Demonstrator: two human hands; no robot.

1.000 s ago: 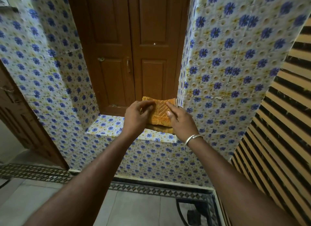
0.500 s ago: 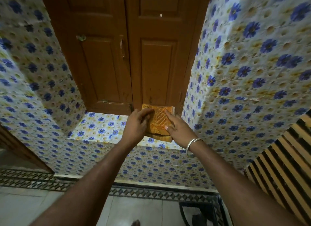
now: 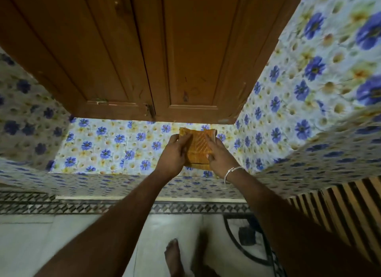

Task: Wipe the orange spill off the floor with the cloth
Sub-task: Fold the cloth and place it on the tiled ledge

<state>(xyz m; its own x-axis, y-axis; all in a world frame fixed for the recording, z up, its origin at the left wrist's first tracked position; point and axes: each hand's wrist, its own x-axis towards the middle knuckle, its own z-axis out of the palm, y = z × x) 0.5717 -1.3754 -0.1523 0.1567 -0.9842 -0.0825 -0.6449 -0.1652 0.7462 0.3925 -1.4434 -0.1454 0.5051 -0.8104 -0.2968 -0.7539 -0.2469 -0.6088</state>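
Cloth (image 3: 197, 148): orange-yellow, folded into a thick square pad, woven chevron pattern on top, pale edge showing at the far right corner. It lies on the flower-papered ledge (image 3: 103, 149), toward its right end, just below the closed wooden shutters (image 3: 165, 60).

Left hand (image 3: 172, 153) grips the pad's left edge, fingers curled round it. Right hand (image 3: 219, 155), bangle (image 3: 233, 170) at the wrist, pinches the right edge, fingers on top.

Judged step: lifting the cloth off the ledge, so the task has barely begun. To do it well, raise both sides together so the folds stay stacked; a pad should soak up and push liquid better than a loose sheet. Carry it low and level, then crouch.

Floor (image 3: 41, 245): pale tile with a patterned border, a bare foot (image 3: 173, 256) on it. No spill shows in this view; it needs finding first.
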